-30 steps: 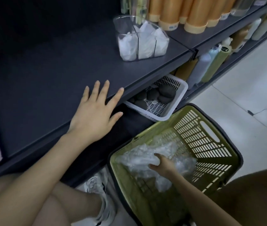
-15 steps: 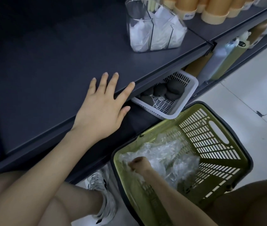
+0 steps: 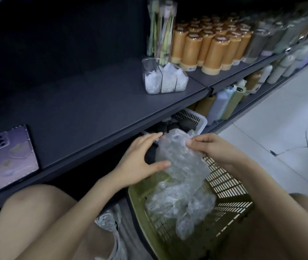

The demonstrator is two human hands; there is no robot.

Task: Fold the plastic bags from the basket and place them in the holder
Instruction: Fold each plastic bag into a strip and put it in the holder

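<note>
**A:** Head view: what are the hands doing?

**B:** The right hand (image 3: 212, 147) pinches the upper right edge of a crumpled clear plastic bag (image 3: 179, 162), fingers curled on the film. The left hand (image 3: 140, 162) is spread with its fingers straight. Its thumb tip and fingertips touch the bag's left side without closing round it.

**A:** Where is the bag?

**B:** Between the two hands, lifted above the green basket (image 3: 226, 186), which lies below the right wrist. The bag's lower end hangs down to more crumpled bags (image 3: 177, 205) inside the basket, beneath both hands.

**A:** And the holder?

**B:** The clear holder (image 3: 150, 68) stands on the dark shelf (image 3: 93, 102), well beyond the hands. White folded bags (image 3: 168, 79) fill its compartments.

**A:** Anything else nearby?

**B:** Just past the fingertips, a white slotted basket (image 3: 192, 117) holding dark round lumps sits under the shelf. A phone (image 3: 14, 154) in a pale purple case lies on the shelf, far to the left of the left hand. Orange bottles (image 3: 211, 51) stand beyond the holder.
</note>
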